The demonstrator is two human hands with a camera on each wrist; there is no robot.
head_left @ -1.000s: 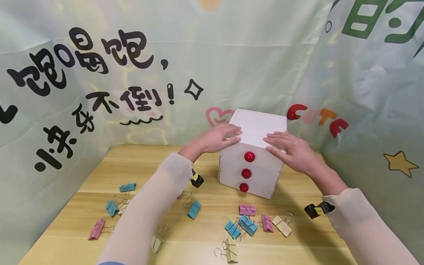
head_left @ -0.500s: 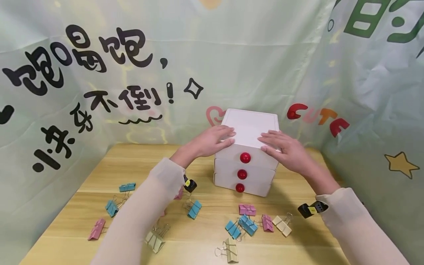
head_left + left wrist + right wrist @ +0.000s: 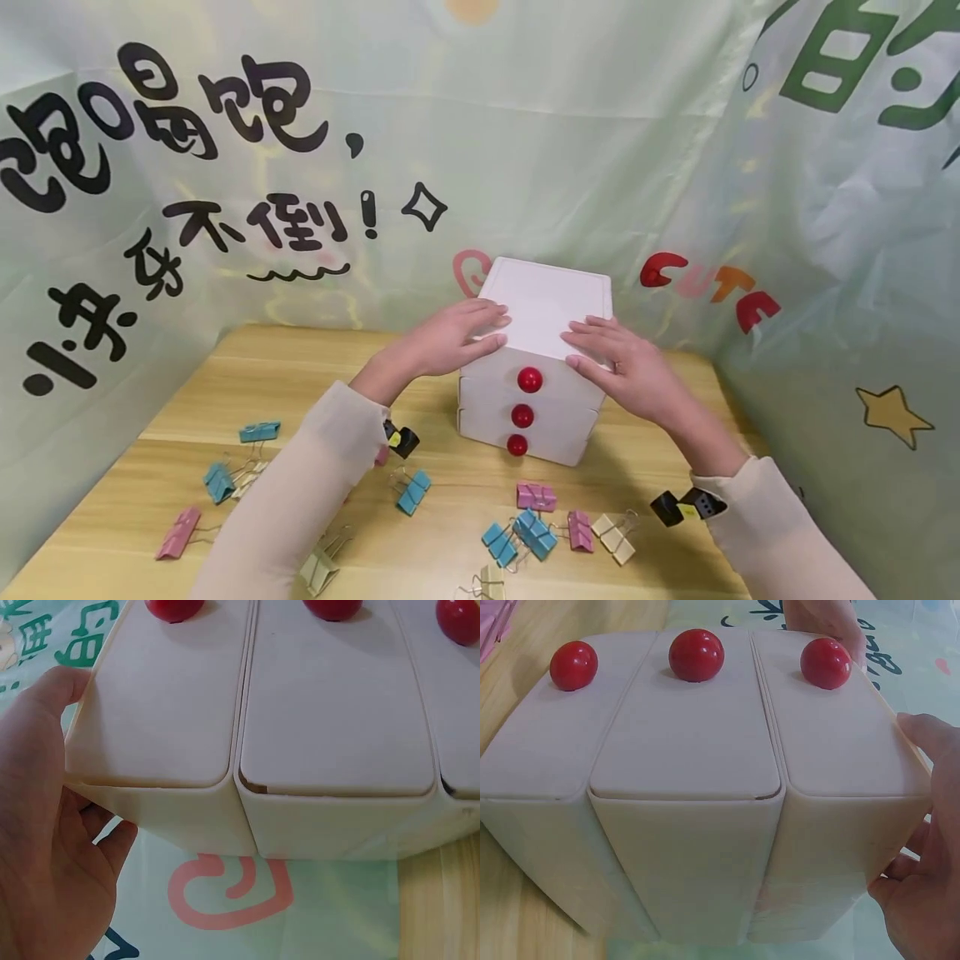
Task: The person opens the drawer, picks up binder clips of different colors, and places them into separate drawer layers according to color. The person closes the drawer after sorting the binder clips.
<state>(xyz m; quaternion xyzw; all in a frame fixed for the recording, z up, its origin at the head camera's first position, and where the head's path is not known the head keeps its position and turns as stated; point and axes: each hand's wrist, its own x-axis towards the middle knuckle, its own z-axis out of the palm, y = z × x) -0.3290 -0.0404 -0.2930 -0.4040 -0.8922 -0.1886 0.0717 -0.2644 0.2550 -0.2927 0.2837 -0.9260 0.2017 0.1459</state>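
In the head view a white box of three stacked drawers (image 3: 525,442), each with a round red knob, stands upright on the table. My left hand (image 3: 453,337) rests along the left edge of its top, fingers fairly straight. On the opposite top edge my right hand (image 3: 630,362) lies with fingers extended and the thumb near the front corner. In the left wrist view the left thumb (image 3: 67,686) touches the upper drawer's edge, while the other fingers are partly hidden. The right wrist view has the right thumb (image 3: 922,735) at the same drawer's other side. All drawers look closed.
Several binder clips lie on the wooden table (image 3: 420,550). Blue (image 3: 536,533), pink (image 3: 581,531) and cream clips (image 3: 615,537) are in front of the box; more, including a pink clip (image 3: 178,533), lie to the left. A printed cloth (image 3: 525,167) surrounds the table.
The drawer box has shifted a little to the left along the table, both hands moving with it on its top. The head view has also shifted slightly. The clips stay put.
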